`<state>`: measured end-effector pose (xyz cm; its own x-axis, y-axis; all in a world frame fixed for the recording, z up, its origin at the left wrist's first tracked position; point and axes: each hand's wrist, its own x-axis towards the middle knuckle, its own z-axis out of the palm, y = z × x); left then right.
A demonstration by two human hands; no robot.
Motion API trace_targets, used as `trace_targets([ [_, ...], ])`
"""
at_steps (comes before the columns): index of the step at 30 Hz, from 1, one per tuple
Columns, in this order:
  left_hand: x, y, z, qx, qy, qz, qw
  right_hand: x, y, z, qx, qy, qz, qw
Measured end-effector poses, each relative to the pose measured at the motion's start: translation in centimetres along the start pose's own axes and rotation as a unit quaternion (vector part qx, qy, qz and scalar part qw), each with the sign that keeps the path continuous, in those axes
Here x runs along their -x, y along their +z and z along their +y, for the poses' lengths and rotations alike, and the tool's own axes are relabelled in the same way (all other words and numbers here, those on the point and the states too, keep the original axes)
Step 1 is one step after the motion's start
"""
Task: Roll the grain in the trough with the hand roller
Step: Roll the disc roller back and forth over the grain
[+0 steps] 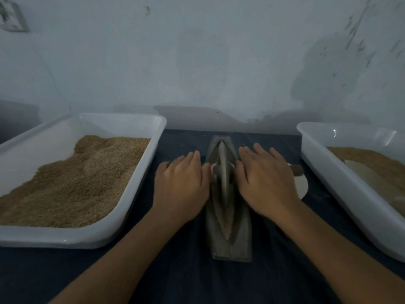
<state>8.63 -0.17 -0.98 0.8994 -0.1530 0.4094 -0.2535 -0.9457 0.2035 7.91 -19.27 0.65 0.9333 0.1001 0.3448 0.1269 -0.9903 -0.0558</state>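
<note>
Right in the middle of the dark worktop [186, 270] sits a narrow grey trough [229, 242], boat-shaped and running lengthwise away from the person. A thin line of tan grain [226, 222] lies in the groove at the near end. Standing on edge in that groove is the hand roller [223, 172], a grey disc that reaches roughly from the trough's middle to its far end.

Left hand [180, 183] lies palm down just left of the disc, fingers straight and together, pointing away. Right hand [266, 178] does the same on the other side, fingers flat and slightly spread. Both seem to press on the roller's axle, a bit of which shows pale beside the left hand; the rest of it is hidden under the palms, so I can't say more about the contact. Neither hand is curled round anything.

Over on the left there's a white tray [122, 235] piled with brown grain, heaped higher toward its far side. Another white tray [328, 185] sits on the right, also holding grain, partly cut off by the frame edge. Between the right hand and that tray a pale round thing [301, 187] with a dark handle peeks out; can't tell what it is. Behind it all is a plain whitish wall [197, 62].
</note>
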Motion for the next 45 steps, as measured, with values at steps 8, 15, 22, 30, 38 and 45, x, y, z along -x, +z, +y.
trace_targets([
  [8, -9.0, 1.4, 0.8, -0.081, -0.034, -0.054, 0.995, -8.6, 1.2, 0.6, 0.014, 0.129, -0.074, 0.989],
  [15, 3.5, -0.5, -0.8, -0.003, 0.042, 0.082, 0.996, 4.5, -1.1, -0.9, -0.006, -0.017, 0.073, 0.997],
  [22, 0.6, -0.1, -0.7, 0.023, 0.02, 0.016, 0.999, 0.2, -0.5, 0.1, -0.065, -0.016, -0.001, 0.998],
  [30, -9.4, 1.1, 1.3, -0.103, -0.043, -0.049, 0.993, -7.3, 1.2, 1.1, -0.066, 0.122, -0.066, 0.988],
  [38, 4.1, -1.2, -1.2, 0.054, 0.057, 0.069, 0.995, 4.7, -1.5, -0.5, -0.032, -0.031, 0.089, 0.995],
  [45, -2.8, 0.2, 0.0, -0.051, 0.036, 0.005, 0.998, -1.7, 0.1, 0.5, -0.022, 0.038, -0.05, 0.998],
])
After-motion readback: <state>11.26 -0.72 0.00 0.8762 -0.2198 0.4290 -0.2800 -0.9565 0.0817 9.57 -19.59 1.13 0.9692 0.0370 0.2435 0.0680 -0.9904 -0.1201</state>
